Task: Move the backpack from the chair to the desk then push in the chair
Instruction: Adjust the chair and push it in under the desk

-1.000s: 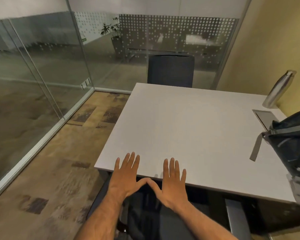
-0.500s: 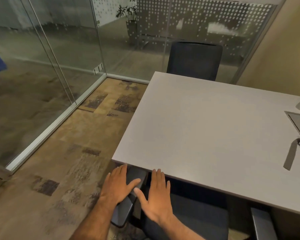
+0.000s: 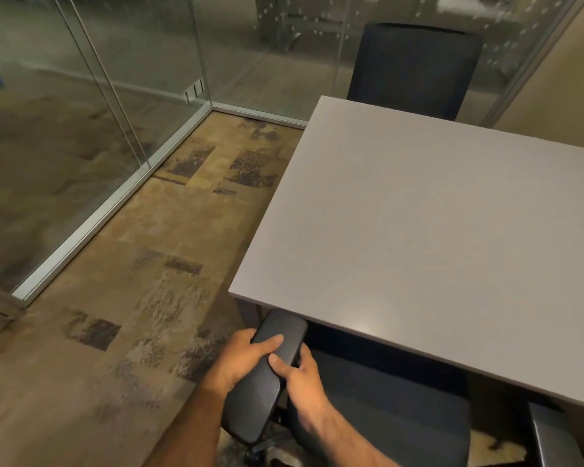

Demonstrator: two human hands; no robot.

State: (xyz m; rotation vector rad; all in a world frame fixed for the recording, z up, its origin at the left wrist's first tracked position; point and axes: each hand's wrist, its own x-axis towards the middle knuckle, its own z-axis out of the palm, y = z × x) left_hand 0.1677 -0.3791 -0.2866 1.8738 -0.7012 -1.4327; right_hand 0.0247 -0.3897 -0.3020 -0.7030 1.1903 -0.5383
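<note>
Both bare forearms reach in from about six o'clock and meet on the flat black padded left armrest (image 3: 268,372) of the dark upholstered office chair (image 3: 385,409). The left hand (image 3: 241,357) comes over the armrest's outer edge at nine o'clock, its thumb laid across the top of the pad and the other fingers curled under and out of sight, so it is clamped on the pad. The right hand (image 3: 300,379) closes on the same pad from the three o'clock side, thumb pressing the top surface just below the left thumb, fingers wrapped around the inner edge. The two thumbs lie near each other but apart.

The chair's seat sits partly beneath the near edge of the light grey rectangular desk (image 3: 435,230), and the armrest's front tip reaches under the desk's near-left corner. The backpack is out of view. A second dark chair (image 3: 415,69) stands at the desk's far side, toward twelve o'clock.
</note>
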